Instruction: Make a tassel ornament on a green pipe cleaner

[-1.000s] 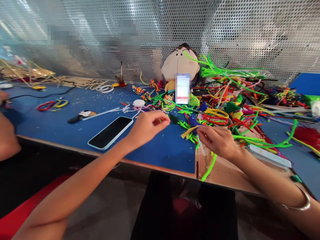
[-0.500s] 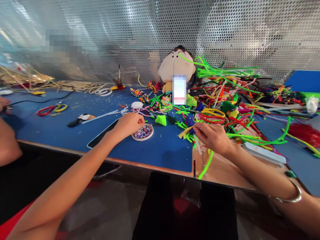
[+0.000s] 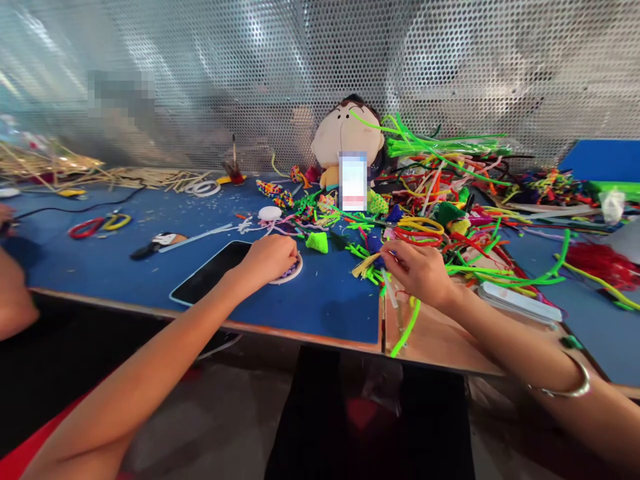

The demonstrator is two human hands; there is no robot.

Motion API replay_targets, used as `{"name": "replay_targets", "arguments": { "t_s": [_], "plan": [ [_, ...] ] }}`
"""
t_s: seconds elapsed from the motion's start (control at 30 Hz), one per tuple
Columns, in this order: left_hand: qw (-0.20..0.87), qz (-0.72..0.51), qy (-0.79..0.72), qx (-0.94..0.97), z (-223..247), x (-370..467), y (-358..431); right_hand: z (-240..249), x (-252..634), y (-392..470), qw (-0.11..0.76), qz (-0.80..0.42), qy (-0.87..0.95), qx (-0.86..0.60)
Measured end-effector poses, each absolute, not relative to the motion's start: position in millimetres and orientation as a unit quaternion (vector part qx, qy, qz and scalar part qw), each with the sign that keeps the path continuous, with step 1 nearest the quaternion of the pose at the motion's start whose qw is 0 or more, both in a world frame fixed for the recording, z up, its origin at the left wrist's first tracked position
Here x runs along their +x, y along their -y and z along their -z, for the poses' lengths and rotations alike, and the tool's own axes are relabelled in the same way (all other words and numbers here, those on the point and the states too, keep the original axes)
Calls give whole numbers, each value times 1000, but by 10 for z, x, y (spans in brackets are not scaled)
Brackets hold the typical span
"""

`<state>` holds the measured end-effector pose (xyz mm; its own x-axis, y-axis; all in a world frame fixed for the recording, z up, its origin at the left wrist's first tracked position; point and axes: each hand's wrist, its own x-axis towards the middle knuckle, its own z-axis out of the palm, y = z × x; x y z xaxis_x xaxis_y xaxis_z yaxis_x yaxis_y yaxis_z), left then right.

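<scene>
My left hand (image 3: 273,259) reaches down into a round, pale-rimmed dish (image 3: 299,269) and covers most of it. Small purple and white beads (image 3: 290,272) show at its edge. The fingers are bunched together, and anything between them is hidden. My right hand (image 3: 417,270) hovers over the seam of the table, thumb and fingertips pinched. What they pinch is too small to make out. Right by those fingertips is a bundle of straw-coloured strands (image 3: 367,266); I cannot tell whether it is held or lies beneath. A phone (image 3: 213,272) lies beside my left wrist.
Coloured pipe cleaners (image 3: 450,180) are heaped at the back right. A plush doll (image 3: 345,137) leans on the perforated metal wall, with a lit phone (image 3: 353,180) before it. Scissors (image 3: 100,225) lie at left, near another person's arm (image 3: 15,287).
My left hand has moved lower and slightly right, its fingers now covering much of the bead dish. My right hand stays pinched in place. The view has shifted a little.
</scene>
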<state>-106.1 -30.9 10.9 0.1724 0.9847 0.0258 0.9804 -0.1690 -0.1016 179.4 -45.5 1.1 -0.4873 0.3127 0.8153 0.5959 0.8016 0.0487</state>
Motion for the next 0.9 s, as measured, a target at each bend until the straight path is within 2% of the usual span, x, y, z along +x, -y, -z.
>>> {"name": "replay_targets", "arguments": {
  "t_s": [0.2, 0.4, 0.5, 0.57, 0.67, 0.77, 0.9],
  "plan": [
    [83, -49, 611, -786, -71, -1068, 327, -107, 1725, 544, 479, -118, 795, -353],
    [97, -19, 615, -783, -76, -1110, 320, -194, 1694, 620, 486, -224, 763, -363],
    [59, 68, 617, -782, -195, -1059, 389, -221, 1685, 659, 499, -239, 752, -359],
    [-10, 157, 591, -791, -296, -964, 472, -231, 1678, 682, 512, -243, 745, -353],
    [-93, 263, 485, -829, -425, -737, 606, -246, 1666, 707, 528, -249, 738, -340],
    [-126, 330, 384, -853, -503, -454, 674, -268, 1655, 714, 536, -259, 729, -337],
    [-168, 439, 349, -811, -517, -108, 617, -292, 1651, 680, 544, -310, 699, -347]
  ]
}}
